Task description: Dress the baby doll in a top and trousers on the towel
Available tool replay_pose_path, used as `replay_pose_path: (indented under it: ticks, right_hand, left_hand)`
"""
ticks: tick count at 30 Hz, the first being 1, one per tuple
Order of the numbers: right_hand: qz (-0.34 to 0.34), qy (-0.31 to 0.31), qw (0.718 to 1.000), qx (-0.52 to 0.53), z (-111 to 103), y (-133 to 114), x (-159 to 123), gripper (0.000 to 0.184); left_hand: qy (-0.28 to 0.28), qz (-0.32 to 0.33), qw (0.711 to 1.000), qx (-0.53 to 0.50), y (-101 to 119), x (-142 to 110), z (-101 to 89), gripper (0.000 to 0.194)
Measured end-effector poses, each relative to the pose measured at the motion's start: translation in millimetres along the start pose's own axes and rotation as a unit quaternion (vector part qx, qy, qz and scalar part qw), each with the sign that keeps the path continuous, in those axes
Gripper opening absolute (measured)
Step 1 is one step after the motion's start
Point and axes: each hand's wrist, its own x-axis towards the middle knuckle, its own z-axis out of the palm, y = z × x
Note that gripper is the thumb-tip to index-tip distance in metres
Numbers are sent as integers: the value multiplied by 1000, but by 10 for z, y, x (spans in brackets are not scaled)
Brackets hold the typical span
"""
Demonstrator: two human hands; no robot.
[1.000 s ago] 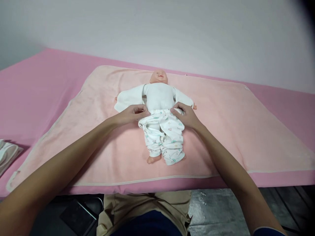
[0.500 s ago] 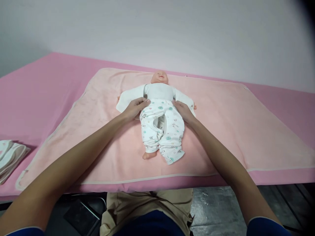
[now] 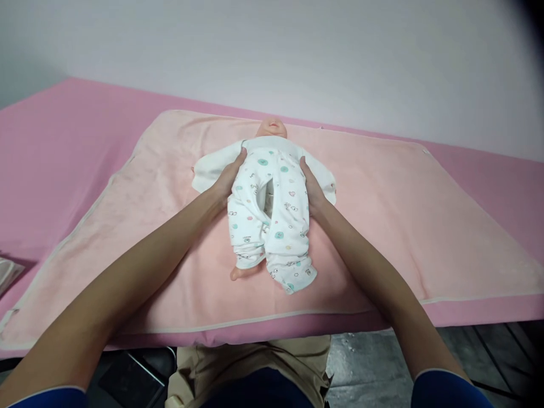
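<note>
A baby doll (image 3: 272, 128) lies on its back, head toward the wall, in a white long-sleeved top (image 3: 219, 161) and printed white baby pants (image 3: 287, 195). The waist of the pants reaches up over the chest, and a slit gapes at the crotch. My left hand (image 3: 232, 174) grips the pants at the side on the left, thumb near the waistband. On the opposite side my right hand (image 3: 313, 184) holds them likewise, thumb upward; the other fingers of both hands are mostly hidden. One bare foot (image 3: 245, 272) shows below the left leg; the right cuff covers the other foot.
A pale pink blanket (image 3: 374, 226) with white edging lies under the doll on a pink-covered table (image 3: 80, 124). Folded white cloth (image 3: 8, 272) sits at the far left. Behind stands a plain wall (image 3: 272, 56). A dark flat object (image 3: 131, 378) is below the table edge.
Both hands have moved up toward the doll's chest, and the waist of the pants has risen with them. The pant legs look straighter. The view has shifted slightly.
</note>
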Motion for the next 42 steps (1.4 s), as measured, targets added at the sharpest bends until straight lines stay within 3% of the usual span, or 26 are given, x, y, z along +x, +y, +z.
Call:
replay_pose_path:
  ticks: [4,8,10,12,14,16,18,19,21,22,24,26,29,31,33,35,38,40,42]
  right_hand:
    - [-108,0,992,-61,-84,-119,-8,62]
    - [-196,-30,946,-255,-201,-304,51,65]
    - [-215,-15,941,-260,-201,-351,185,64]
    - [-181,30,959,-217,-183,-340,378,62]
    - [-99,79,971,-205,-158,-296,528,57]
    - [-64,136,955,-256,-105,-277,495,48]
    - [-144,187,914,-329,9,-329,191,33]
    - [-218,189,887,-361,90,-379,-58,25]
    - [-289,99,852,-426,276,-487,-669,17]
    - [-299,23,835,-461,364,-522,-984,13]
    - [-305,-112,772,-546,500,-503,-1512,8]
    - [-300,-141,722,-608,574,-363,-1817,13]
    - [-297,-89,696,-648,637,-79,-1880,12]
    - [-298,-58,705,-641,690,31,-1810,8]
    - [-295,-47,740,-602,755,47,-1762,12]
    - [-286,-37,785,-549,812,7,-1767,16]
    - [-279,-14,826,-490,861,-46,-1828,17]
    - [-277,-6,852,-444,877,-44,-1870,15]
    - [-271,-7,876,-399,893,-21,-1914,16]
  left_hand:
    - [-24,12,1000,-3,104,-20,-5,61]
    - [-36,112,985,130,280,67,-113,44]
    - [-44,155,969,185,344,181,-123,43]
    - [-10,173,962,212,354,319,-89,47]
    - [44,183,950,249,328,417,-29,50]
    - [84,211,918,325,313,402,27,47]
    - [110,258,867,411,336,222,54,38]
    - [118,277,840,451,355,66,50,34]
    - [116,299,795,515,373,-357,4,28]
    - [98,300,780,540,356,-606,-34,29]
    - [55,292,763,574,252,-1119,-123,28]
    - [2,263,741,618,80,-1565,-193,28]
    - [-57,213,719,659,-168,-1965,-201,33]
    - [-48,202,721,661,-253,-2052,-133,31]
    - [-7,191,742,642,-271,-2061,-30,29]
    - [34,170,787,592,-248,-2056,69,32]
    - [39,153,852,498,-200,-2089,150,33]
    - [41,166,862,477,-178,-2145,155,31]
    - [66,188,846,494,-165,-2225,143,30]
